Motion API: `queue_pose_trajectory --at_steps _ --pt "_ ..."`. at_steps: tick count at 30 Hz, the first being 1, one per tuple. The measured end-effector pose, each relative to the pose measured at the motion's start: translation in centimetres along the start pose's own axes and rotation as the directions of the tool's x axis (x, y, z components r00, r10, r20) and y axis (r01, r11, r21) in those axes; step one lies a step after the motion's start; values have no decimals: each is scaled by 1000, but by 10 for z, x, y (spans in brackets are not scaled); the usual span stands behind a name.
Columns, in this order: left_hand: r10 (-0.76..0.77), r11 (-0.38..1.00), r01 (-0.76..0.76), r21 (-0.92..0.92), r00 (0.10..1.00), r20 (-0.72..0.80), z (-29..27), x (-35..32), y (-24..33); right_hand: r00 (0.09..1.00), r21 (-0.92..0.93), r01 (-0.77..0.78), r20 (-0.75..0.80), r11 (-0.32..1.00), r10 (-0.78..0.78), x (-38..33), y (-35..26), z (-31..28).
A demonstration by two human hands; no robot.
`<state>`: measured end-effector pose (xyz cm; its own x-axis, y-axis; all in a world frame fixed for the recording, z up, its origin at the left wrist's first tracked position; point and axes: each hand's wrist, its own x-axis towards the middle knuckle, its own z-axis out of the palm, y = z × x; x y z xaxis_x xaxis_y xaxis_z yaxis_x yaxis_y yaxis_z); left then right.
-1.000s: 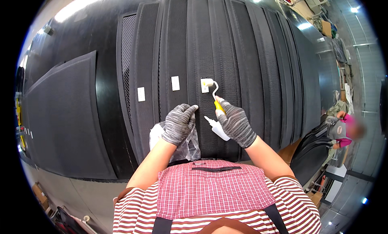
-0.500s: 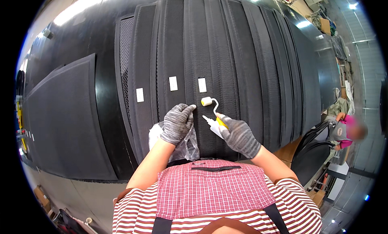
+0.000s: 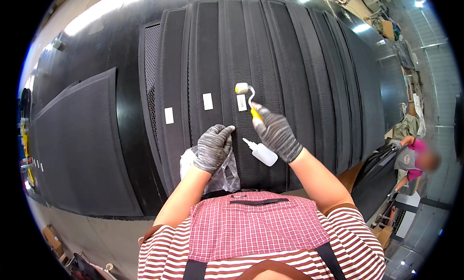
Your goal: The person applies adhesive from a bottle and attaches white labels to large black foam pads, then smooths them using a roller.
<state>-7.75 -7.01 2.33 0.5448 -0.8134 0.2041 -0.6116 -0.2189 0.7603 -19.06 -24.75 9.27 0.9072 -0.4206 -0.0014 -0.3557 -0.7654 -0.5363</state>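
My right hand [image 3: 278, 135], in a grey striped glove, is closed round the yellow handle of a small roller [image 3: 242, 88]. The roller's white head is at the upper edge of a white label [image 3: 241, 103] on a black padded panel [image 3: 235, 48]. Below that hand lies a white squeeze bottle [image 3: 265, 155] with a pointed nozzle. Gloved in the same way, my left hand [image 3: 214, 147] has its fingers curled together on a crumpled clear plastic bag [image 3: 224, 176]; the bag is partly hidden beneath the hand. Two more white labels [image 3: 208, 101] are on the panels further left.
Several black panels overlap across the dark table [image 3: 129, 111]. Another large black panel [image 3: 79, 149] lies at the left. Beyond the right end, a person in a pink top [image 3: 411, 157] stands by black pieces [image 3: 372, 181]. Cardboard boxes [image 3: 386, 29] stand at the far right.
My right hand has moved up and a little left, carrying the roller from below the label to its upper edge. The squeeze bottle is now fully uncovered. My left hand stays put.
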Motion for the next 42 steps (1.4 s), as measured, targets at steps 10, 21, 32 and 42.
queue_pose_trajectory --at_steps 10,21,32,42 --pt "-109 985 121 -124 989 98 -16 2 0 994 30 -97 56 995 95 -65 -23 -36" --pt "-217 967 187 173 960 176 -76 -55 64 952 -172 -123 259 977 165 -58 -63 25" --pt "-236 950 187 -250 954 -185 -69 -74 68 953 -231 -196 183 953 240 -90 2 5" --pt "-21 979 36 -203 997 79 -50 -20 114 885 803 -303 37 513 465 -98 37 -30"
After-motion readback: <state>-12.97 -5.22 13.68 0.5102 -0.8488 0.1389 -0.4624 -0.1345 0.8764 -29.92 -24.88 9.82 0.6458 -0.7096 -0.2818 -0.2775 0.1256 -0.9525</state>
